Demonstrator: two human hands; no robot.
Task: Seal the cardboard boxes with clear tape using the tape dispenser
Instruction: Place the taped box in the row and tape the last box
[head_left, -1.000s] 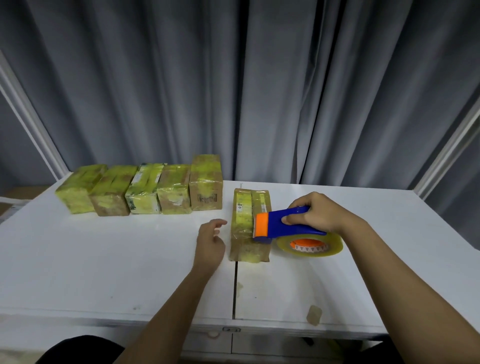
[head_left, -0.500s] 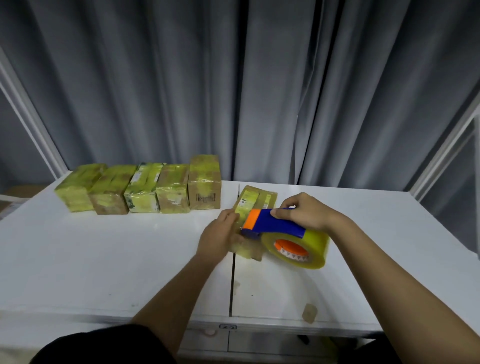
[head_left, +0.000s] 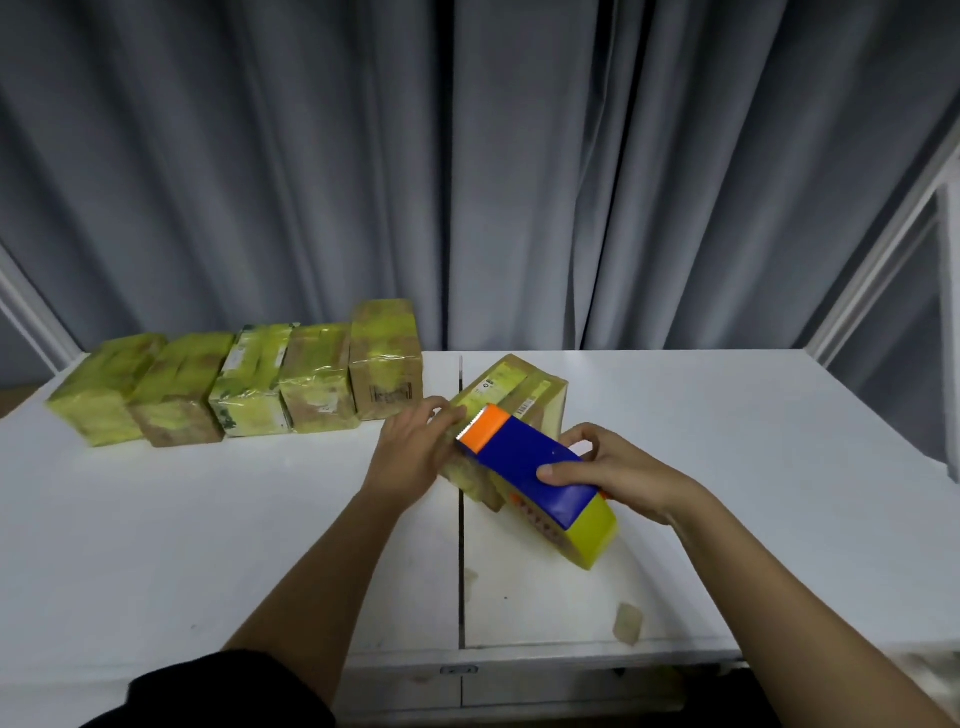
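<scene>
Box in hand: a cardboard box (head_left: 511, 395), already much wrapped in yellowish tape, is tipped up near the middle of the table (head_left: 727, 467), just right of the table's centre seam (head_left: 461, 545). One long edge appears lifted and the other low; whether the low edge touches the table cannot be told, as it is hidden behind the dispenser.

Long axis: the box's length is seen running from the near-left toward the far-right, skewed to the table's front edge. The labelled face is turned up and toward the left.

Tape dispenser: the tape dispenser (head_left: 524, 462) is held over the near end of the box. Its orange toothed end points far-left, at the box's upper face; the yellow roll hangs at the near-right end. Its long axis lies roughly along the box's own.

Right hand: the right hand (head_left: 618, 475) is wrapped round the blue body, thumb on top, fingers curled behind.

Left hand: the left hand (head_left: 415, 447) is laid against the box's left side with fingers fairly straight, steadying it; no curl round the box is seen.

Step judged: the box is being turned to present a fresh face, and the dispenser brought up for a new strip.

Next move calls for: the tape's free end to be pressed onto the box, the left hand bracing, then a pull along the length.

Risk judged: a tilted box may slip under the pull.

Other boxes: a row of five taped boxes (head_left: 249, 384) stands along the far-left edge, well apart.

Scrap: a tape scrap (head_left: 627, 623) lies near the front edge.
</scene>
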